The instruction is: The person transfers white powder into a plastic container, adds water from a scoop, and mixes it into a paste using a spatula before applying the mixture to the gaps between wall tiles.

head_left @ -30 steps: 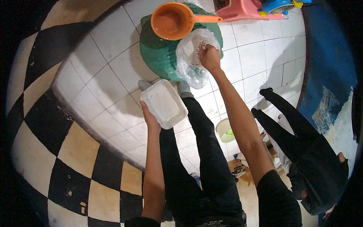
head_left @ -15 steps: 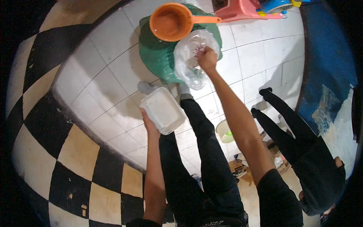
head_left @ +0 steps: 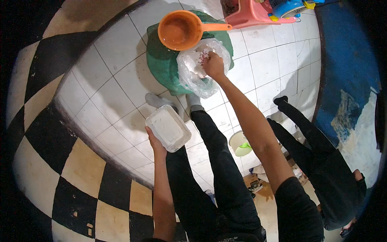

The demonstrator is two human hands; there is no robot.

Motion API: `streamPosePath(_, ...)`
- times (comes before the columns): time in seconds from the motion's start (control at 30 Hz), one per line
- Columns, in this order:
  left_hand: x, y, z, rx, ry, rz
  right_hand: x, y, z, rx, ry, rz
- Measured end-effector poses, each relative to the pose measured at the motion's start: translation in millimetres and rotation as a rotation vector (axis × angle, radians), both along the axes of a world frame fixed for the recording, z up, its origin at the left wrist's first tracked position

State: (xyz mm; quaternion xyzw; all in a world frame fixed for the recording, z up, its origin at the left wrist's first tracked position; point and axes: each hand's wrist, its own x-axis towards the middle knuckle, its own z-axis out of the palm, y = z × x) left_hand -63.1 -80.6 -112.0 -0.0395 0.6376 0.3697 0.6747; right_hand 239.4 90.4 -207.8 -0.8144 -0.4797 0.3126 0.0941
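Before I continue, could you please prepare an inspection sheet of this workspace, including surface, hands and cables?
Surface: white tiled floor, with green plastic on it.
Job's things: white tray; clear bag with whitish and reddish contents.
Clutter: orange dipper on the green plastic; pink plastic object; pale bucket.
Hands: left hand holds the tray's left side; right hand is at the bag's opening, fingertips hidden.
Cables: nothing seen.
Surroundings: checkered surface at left, blue surface and another person in dark clothing at right.

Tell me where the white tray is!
In the head view, the white tray is left of centre, in the left hand, pictured below the clear bag.
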Motion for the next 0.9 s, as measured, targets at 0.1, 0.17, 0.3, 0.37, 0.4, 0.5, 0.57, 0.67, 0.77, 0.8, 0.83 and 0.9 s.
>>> streamPosePath(0.1, -1, 2, -3, 0.000, 0.025, -0.009, 11, -6, 5, 0.063, 0.067, -0.052)
streamPosePath(0.17, 0, 8, -2, -0.030, 0.062, 0.004, 13, -7, 18, 0.076, 0.155, -0.071)
streamPosePath(0.3, 26, 44, 8, 0.032, 0.060, -0.028, 39, -17, 21, 0.079, 0.228, -0.152)
streamPosePath(0.37, 28, 54, 2, 0.092, 0.023, -0.012, 41, -22, 24, 0.114, 0.348, -0.217)
streamPosePath(0.4, 38, 65, 2, 0.052, 0.034, 0.003, 48, -26, 23, 0.145, 0.379, -0.249)
streamPosePath(0.5, 51, 85, -5, 0.162, 0.012, -0.076, 61, -32, 34, 0.132, 0.371, -0.248)
streamPosePath(0.57, 55, 94, -14, 0.226, -0.022, -0.073, 54, -32, 60, 0.126, 0.444, -0.297)
streamPosePath(0.67, 69, 109, -22, 0.263, -0.025, -0.062, 49, -35, 107, 0.113, 0.507, -0.313)
streamPosePath(0.77, 91, 114, -21, 0.267, 0.030, -0.080, 28, -41, 162, 0.167, 0.599, -0.397)
streamPosePath(0.8, 91, 111, -25, 0.267, 0.028, -0.091, 16, -42, 175, 0.181, 0.606, -0.368)
streamPosePath(0.83, 93, 110, -26, 0.267, 0.019, -0.107, 7, -45, 185, 0.196, 0.605, -0.344)
streamPosePath(0.9, 94, 107, -22, 0.321, 0.018, -0.221, -8, -53, 194, 0.166, 0.400, -0.178)
